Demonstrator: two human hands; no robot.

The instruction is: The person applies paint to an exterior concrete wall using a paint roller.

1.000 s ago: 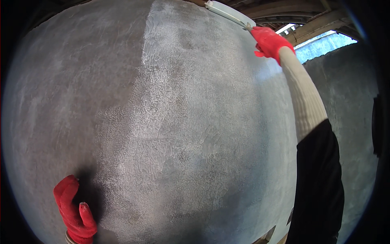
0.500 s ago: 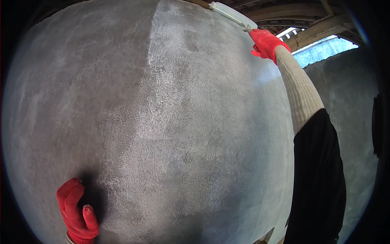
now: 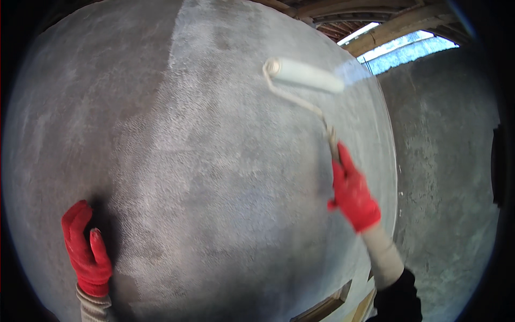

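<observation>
My right hand (image 3: 355,192), in a red glove, is closed round the handle of a paint roller (image 3: 306,75). The roller's pale sleeve lies across the upper right part of a grey wall (image 3: 214,161), with its bent wire frame hanging down to my grip. A whitish, stippled wet coat covers the middle and right of that wall; its left part is bare, darker grey. At the lower left, my left hand (image 3: 86,249), also red-gloved, is raised close to the wall with fingers curved and thumb apart. Nothing shows in it, and its shadow falls beside it.
Wooden roof beams (image 3: 399,32) cross the upper right, with a bright gap under them. Another grey wall (image 3: 440,150) meets the coated one at a corner on the right. Near the bottom is a wooden-framed opening (image 3: 327,306).
My right hand has brought the roller down from the wall's top edge to its upper right area. My left hand appears slightly higher and further left; the whole view has shifted.
</observation>
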